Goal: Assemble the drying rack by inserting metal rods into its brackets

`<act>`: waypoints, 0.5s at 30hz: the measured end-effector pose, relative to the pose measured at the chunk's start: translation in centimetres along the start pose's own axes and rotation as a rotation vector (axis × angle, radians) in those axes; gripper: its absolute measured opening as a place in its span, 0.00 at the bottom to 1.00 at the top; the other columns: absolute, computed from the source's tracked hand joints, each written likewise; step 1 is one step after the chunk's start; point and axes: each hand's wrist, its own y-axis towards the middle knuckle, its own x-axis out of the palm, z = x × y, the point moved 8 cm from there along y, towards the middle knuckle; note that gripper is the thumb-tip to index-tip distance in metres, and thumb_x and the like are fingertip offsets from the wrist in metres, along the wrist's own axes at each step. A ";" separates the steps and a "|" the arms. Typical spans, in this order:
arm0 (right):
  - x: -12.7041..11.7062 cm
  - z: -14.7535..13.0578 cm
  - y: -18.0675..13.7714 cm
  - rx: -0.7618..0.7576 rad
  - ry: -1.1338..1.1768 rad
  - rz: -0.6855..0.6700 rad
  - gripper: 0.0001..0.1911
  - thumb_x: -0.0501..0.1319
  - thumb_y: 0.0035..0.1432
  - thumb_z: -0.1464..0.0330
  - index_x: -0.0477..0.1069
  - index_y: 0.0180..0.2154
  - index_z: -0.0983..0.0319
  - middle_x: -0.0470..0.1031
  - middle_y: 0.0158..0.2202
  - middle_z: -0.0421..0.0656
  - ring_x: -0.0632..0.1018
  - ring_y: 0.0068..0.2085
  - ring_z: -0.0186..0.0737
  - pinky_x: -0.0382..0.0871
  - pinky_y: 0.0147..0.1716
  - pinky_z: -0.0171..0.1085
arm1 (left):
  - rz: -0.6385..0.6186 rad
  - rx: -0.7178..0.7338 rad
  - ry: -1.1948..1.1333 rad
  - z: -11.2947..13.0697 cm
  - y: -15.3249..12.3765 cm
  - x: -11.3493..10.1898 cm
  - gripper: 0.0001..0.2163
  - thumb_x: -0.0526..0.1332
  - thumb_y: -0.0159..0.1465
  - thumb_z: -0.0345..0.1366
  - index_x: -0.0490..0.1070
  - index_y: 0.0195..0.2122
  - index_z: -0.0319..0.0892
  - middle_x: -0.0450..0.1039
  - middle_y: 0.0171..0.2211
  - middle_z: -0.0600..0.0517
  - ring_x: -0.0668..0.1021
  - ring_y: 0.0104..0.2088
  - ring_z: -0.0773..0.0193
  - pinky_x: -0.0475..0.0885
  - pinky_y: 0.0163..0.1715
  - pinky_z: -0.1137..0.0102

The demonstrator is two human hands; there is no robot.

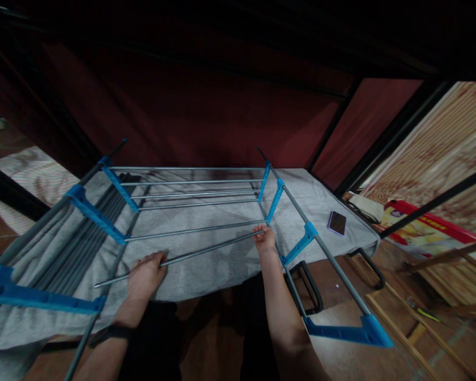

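Observation:
A rack of grey metal rods and blue plastic brackets (275, 200) stands over a grey cloth (206, 264). One loose grey rod (206, 248) lies slanted across it. My left hand (145, 275) is closed round that rod near its lower left end. My right hand (265, 238) pinches the rod's far end close to the right side rail (321, 246). Several cross rods (190, 182) sit fixed between the brackets further back.
A bundle of spare grey rods (83, 235) lies on the left of the cloth. A phone (337, 223) rests on the cloth's right corner. Black handles (311, 288) stick out below. Wooden frames (412, 333) and a red box (420, 222) lie on the floor at right.

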 end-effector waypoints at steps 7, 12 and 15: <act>-0.3 -0.2 -0.1 -0.016 0.069 0.035 0.08 0.52 0.52 0.77 0.60 0.26 0.58 0.63 0.16 0.30 0.67 0.17 0.29 0.68 0.20 0.28 | 0.039 0.003 0.038 0.9 -0.3 -1.2 0.12 0.51 0.65 0.34 0.73 0.43 0.42 0.79 0.44 0.43 0.78 0.48 0.49 0.66 0.49 0.59; -0.4 -0.2 -0.2 -0.032 0.103 0.058 0.09 0.51 0.55 0.76 0.60 0.26 0.58 0.64 0.17 0.30 0.67 0.16 0.28 0.69 0.21 0.28 | 0.073 0.058 -0.008 0.8 -0.2 -0.8 0.12 0.51 0.66 0.36 0.72 0.43 0.42 0.79 0.43 0.44 0.78 0.47 0.50 0.67 0.48 0.59; -0.5 -0.5 -0.1 -0.054 0.111 0.070 0.10 0.51 0.60 0.71 0.59 0.26 0.57 0.63 0.17 0.30 0.66 0.16 0.28 0.68 0.20 0.28 | 0.093 0.098 -0.049 0.8 -0.1 -0.4 0.11 0.52 0.67 0.39 0.72 0.43 0.43 0.79 0.44 0.45 0.78 0.48 0.50 0.67 0.48 0.60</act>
